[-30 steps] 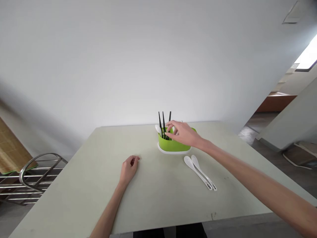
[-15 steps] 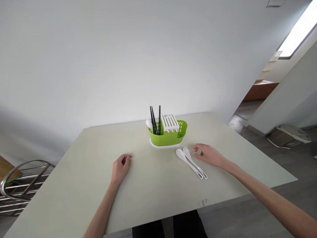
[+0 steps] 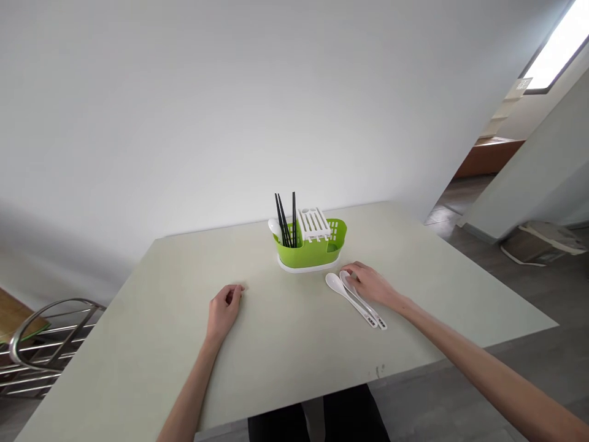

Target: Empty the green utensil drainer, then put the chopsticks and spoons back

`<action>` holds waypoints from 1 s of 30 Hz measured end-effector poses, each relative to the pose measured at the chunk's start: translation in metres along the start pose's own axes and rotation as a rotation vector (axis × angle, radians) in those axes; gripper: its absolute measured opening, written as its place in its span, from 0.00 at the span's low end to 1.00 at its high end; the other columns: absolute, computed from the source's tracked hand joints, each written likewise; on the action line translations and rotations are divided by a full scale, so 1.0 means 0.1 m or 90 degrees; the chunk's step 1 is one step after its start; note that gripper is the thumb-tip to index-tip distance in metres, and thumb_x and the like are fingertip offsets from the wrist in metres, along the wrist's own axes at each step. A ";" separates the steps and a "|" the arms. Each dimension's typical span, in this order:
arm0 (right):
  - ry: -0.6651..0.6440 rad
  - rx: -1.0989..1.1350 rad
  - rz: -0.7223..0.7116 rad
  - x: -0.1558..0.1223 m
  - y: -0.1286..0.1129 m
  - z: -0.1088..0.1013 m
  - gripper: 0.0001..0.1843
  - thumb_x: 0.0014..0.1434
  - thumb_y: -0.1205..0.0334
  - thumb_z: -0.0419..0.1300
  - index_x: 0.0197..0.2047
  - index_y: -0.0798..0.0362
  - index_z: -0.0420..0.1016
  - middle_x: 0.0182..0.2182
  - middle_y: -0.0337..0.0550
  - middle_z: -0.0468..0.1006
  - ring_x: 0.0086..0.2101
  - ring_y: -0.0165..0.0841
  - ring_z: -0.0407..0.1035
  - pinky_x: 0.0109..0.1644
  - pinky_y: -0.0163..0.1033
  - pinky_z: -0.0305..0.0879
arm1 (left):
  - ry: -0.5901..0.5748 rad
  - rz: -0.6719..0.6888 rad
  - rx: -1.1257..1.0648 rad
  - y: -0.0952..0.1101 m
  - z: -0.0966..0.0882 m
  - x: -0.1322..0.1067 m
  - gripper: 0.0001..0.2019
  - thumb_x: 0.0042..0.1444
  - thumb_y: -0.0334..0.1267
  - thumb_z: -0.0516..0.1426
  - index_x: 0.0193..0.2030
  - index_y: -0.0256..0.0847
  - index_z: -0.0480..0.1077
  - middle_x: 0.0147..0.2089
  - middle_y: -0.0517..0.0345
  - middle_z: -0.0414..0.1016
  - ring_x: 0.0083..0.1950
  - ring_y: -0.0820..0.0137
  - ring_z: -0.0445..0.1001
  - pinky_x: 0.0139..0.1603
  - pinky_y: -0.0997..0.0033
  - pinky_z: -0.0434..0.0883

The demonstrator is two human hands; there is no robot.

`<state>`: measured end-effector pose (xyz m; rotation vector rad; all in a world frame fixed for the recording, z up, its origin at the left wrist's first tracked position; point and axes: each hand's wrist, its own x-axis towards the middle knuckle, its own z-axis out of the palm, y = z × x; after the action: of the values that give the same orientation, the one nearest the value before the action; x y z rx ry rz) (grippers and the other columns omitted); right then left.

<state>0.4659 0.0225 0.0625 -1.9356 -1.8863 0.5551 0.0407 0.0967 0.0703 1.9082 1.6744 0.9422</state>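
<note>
A green cutlery holder [image 3: 308,253] on a white base stands at the middle of the pale table [image 3: 285,350]. In it are black chopsticks [image 3: 286,220], one white spoon [image 3: 274,228] and a white slotted insert [image 3: 314,223]. Two white spoons [image 3: 352,299] lie side by side on the table just in front and right of the holder. My right hand [image 3: 372,284] rests beside them, its loosely bent fingertips touching the bowl of the right-hand spoon. My left hand [image 3: 224,309] lies on the table to the left, fingers curled in, holding nothing.
A white wall runs just behind the table. A metal rack [image 3: 37,344] stands on the floor at the left. On the right the table edge drops to a dark floor, where a flat white object [image 3: 538,240] lies by a wall.
My right hand left the holder, came down onto the table right of the two spoons, then slid left until its fingertips touched the nearer spoon's bowl. The left hand stayed put.
</note>
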 end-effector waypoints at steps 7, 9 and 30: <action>0.017 0.085 0.072 -0.09 0.19 -0.08 0.10 0.68 0.59 0.53 0.43 0.49 0.76 0.45 0.48 0.83 0.47 0.40 0.76 0.52 0.43 0.68 | -0.004 0.000 -0.001 -0.01 0.00 0.00 0.20 0.65 0.56 0.53 0.39 0.44 0.78 0.31 0.59 0.77 0.30 0.67 0.70 0.36 0.68 0.69; 0.039 0.098 0.098 -0.13 0.24 -0.13 0.09 0.67 0.59 0.54 0.42 0.49 0.76 0.44 0.49 0.84 0.46 0.40 0.77 0.52 0.43 0.69 | -0.002 0.001 -0.003 -0.02 0.01 0.01 0.21 0.65 0.56 0.53 0.39 0.43 0.78 0.31 0.59 0.77 0.30 0.67 0.70 0.36 0.68 0.68; 0.464 0.255 -0.161 -0.05 -1.16 -1.20 0.17 0.68 0.47 0.62 0.52 0.47 0.83 0.48 0.45 0.82 0.41 0.36 0.81 0.47 0.44 0.81 | -0.004 -0.017 -0.038 -0.04 0.02 -0.03 0.21 0.65 0.56 0.52 0.39 0.44 0.78 0.32 0.59 0.76 0.31 0.67 0.70 0.35 0.68 0.67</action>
<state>0.4306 0.0206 0.2260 -1.3523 -1.3804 0.1003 0.0390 0.0945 0.0655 1.8437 1.6459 0.9632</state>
